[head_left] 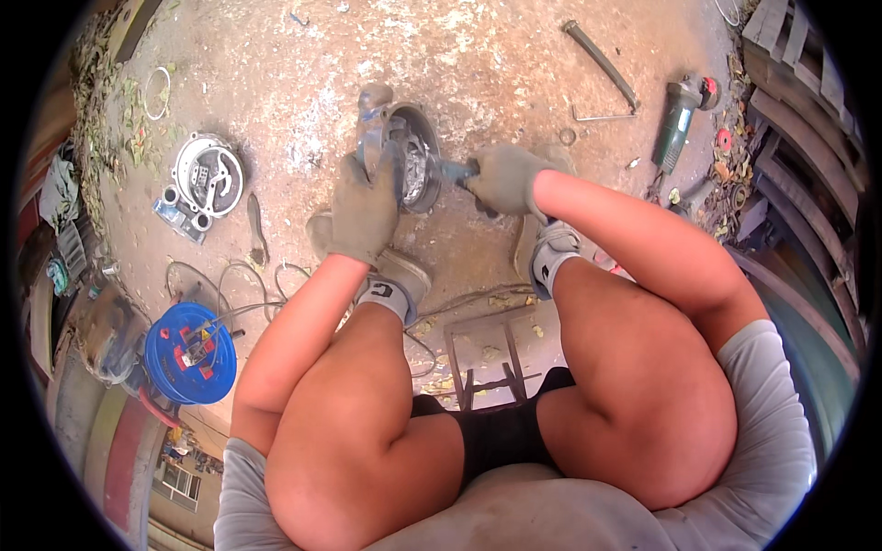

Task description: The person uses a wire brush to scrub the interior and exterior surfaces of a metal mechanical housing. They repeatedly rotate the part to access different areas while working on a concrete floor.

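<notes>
Between my feet, a round grey metal housing is tilted on its side, its open mouth toward the right. Rough silvery material shows inside. My left hand, in a dirty grey work glove, is closed on the housing's left side, fingers against its rim. My right hand, gloved the same way, is closed around a tool with a blue-grey part that points at the housing's mouth. The fist hides most of this tool, and I cannot tell its kind.
A second round metal housing and a brush-like tool lie left. A blue cable reel stands nearer, its cable trailing by my feet. At the right are a green angle grinder, a long dark bar and stacked wood.
</notes>
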Action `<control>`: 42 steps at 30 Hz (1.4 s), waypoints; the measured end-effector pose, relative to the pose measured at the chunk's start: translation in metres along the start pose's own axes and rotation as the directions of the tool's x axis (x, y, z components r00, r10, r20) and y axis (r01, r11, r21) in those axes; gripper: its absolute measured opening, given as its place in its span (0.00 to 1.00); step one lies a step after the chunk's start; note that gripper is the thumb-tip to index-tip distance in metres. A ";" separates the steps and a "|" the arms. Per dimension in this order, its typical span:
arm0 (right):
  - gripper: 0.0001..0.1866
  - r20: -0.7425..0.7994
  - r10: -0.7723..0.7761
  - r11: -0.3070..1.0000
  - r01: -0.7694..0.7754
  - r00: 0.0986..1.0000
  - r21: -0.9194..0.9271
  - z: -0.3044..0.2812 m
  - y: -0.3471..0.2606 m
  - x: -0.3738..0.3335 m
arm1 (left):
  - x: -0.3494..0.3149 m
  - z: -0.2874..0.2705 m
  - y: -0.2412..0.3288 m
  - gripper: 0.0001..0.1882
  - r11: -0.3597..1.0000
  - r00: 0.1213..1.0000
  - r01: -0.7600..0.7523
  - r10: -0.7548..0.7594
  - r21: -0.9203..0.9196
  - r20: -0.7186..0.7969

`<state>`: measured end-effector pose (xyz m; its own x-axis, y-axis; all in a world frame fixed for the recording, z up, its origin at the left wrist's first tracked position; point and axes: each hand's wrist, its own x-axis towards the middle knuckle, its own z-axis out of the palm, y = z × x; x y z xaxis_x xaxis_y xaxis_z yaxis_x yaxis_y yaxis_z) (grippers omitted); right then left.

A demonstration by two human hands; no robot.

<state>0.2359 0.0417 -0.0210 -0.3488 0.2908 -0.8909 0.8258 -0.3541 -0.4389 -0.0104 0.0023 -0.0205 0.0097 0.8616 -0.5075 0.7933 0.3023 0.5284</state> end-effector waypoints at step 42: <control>0.14 0.268 -0.241 0.823 0.342 0.933 -0.452 0.056 -0.013 0.027 | -0.020 0.034 -0.023 0.21 0.994 0.982 -0.085 0.094 0.066 -0.163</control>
<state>0.1911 0.0047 -0.0459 -0.6430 0.1186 -0.7566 0.7610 0.2101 -0.6138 -0.0084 -0.0359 -0.0454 -0.0151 0.9412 -0.3374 0.8279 0.2010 0.5237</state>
